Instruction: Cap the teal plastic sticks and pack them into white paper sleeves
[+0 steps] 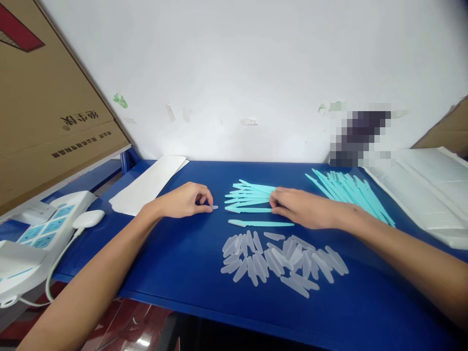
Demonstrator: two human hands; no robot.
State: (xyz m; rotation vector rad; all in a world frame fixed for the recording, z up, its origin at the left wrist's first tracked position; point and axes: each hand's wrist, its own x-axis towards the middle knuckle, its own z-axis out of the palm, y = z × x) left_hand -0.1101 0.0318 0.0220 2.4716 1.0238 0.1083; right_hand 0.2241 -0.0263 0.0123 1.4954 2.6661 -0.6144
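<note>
My left hand (pixel 187 199) is closed in a pinch on a small translucent blade cap (pixel 214 207), of which only the tip shows. To its right, my right hand (pixel 298 205) has its thumb and fingers closed on the handle end of a turquoise eyebrow razor (pixel 250 210). Several more turquoise razors (pixel 248 191) lie in a row just behind, partly hidden by that hand. One capped razor (pixel 261 224) lies apart in front of them. Nearer the table's front edge is a loose spread of translucent blade caps (pixel 260 265).
A pile of turquoise razors (pixel 351 192) lies beyond my right forearm, beside clear plastic packaging (pixel 424 190). White paper sheets (pixel 148 185) rest at the back left. A power strip (pixel 51 234) with a white plug and cable stands left, below a cardboard box (pixel 47 97). A white wall backs the blue table (pixel 175 265).
</note>
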